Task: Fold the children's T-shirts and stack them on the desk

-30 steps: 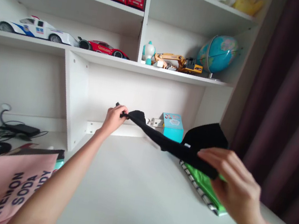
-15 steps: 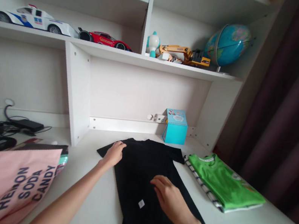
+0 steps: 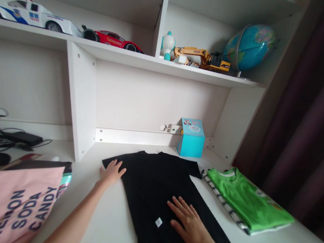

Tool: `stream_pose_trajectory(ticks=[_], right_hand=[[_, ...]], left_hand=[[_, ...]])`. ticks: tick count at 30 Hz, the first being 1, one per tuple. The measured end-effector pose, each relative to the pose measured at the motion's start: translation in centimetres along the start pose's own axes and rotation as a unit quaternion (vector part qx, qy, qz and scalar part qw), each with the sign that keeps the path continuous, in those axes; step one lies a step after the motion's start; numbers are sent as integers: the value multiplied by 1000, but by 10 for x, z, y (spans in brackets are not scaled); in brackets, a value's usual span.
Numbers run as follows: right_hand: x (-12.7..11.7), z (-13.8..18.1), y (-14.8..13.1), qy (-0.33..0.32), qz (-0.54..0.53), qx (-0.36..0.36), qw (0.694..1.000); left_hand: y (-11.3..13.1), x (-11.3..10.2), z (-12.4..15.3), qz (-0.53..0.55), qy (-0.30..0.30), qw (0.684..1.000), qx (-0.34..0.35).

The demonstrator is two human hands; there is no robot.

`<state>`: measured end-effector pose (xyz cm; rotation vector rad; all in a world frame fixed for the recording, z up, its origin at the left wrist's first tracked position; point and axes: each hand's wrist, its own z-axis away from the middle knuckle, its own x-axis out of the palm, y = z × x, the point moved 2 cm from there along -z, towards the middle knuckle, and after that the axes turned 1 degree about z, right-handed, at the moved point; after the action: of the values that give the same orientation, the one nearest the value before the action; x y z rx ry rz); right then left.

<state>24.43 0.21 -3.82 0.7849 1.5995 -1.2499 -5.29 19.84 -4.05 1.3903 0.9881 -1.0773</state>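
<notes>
A black T-shirt [image 3: 154, 182] lies spread flat on the white desk [image 3: 107, 228], with a small white tag near its middle. My left hand [image 3: 111, 172] rests open on the shirt's left sleeve, fingers flat. My right hand [image 3: 191, 226] lies open with fingers spread on the shirt's lower middle, just right of the tag. Neither hand holds anything.
A folded green shirt [image 3: 246, 200] lies on a striped one at the right. A turquoise box [image 3: 191, 139] stands at the back. A pink garment [image 3: 2, 202] with lettering lies at the left, cables [image 3: 0, 138] behind it. Toy cars [image 3: 110, 39], an excavator [image 3: 200, 57] and a globe [image 3: 249, 47] sit on the shelf above.
A second ago both hands held the black shirt up in the air. It was then laid flat on the desk. My left hand has since slid left to the sleeve; my right fingers spread.
</notes>
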Motion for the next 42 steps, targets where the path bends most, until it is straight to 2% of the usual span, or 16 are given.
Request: stream_pose_trajectory(ticks=[5, 9, 14, 16, 18, 21, 24, 26, 28, 30, 31, 34, 36, 39, 40, 42], right_hand=[[-3, 1, -46, 61, 10, 18, 998], [6, 3, -95, 54, 0, 25, 998], [32, 1, -130, 111, -49, -17, 992], [37, -1, -139, 128, -81, -64, 986], [36, -2, -137, 179, -56, -65, 980], [27, -2, -115, 224, 28, 48, 973], [18, 1, -95, 149, 28, 125, 981], [13, 5, -96, 116, 3, 132, 984], [8, 9, -111, 125, -31, 111, 985], [4, 13, -134, 104, -108, 32, 988], [4, 14, -146, 61, -161, -34, 985], [1, 20, -165, -78, -278, -203, 936], [-4, 18, -148, -30, -265, -172, 948], [-5, 7, -87, 149, -99, 33, 983], [0, 3, -63, 179, -30, 97, 979], [14, -2, -22, 177, 67, 180, 965]], left_hand=[[-14, 7, -3, 49, 80, 995, 36], [-13, 8, -4, 72, 94, 992, 30], [-14, 5, -5, 80, 102, 991, 12], [-16, 5, -6, 77, 116, 990, 4], [-18, 4, -7, 72, 132, 989, 2], [-21, 4, -9, 66, 148, 987, 4], [-22, 2, -11, 62, 160, 985, -1], [-22, 0, -12, 63, 164, 984, -8], [-24, -4, -12, 66, 161, 985, -16], [-29, -9, -13, 66, 157, 985, -31], [-31, -13, -13, 65, 156, 985, -42], [-37, -25, -12, 58, 165, 983, -61], [-33, -32, -10, 54, 181, 981, -43], [-13, -35, -7, 53, 201, 978, 19], [-3, -33, -5, 53, 204, 977, 41], [17, -25, 0, 51, 191, 976, 87]])
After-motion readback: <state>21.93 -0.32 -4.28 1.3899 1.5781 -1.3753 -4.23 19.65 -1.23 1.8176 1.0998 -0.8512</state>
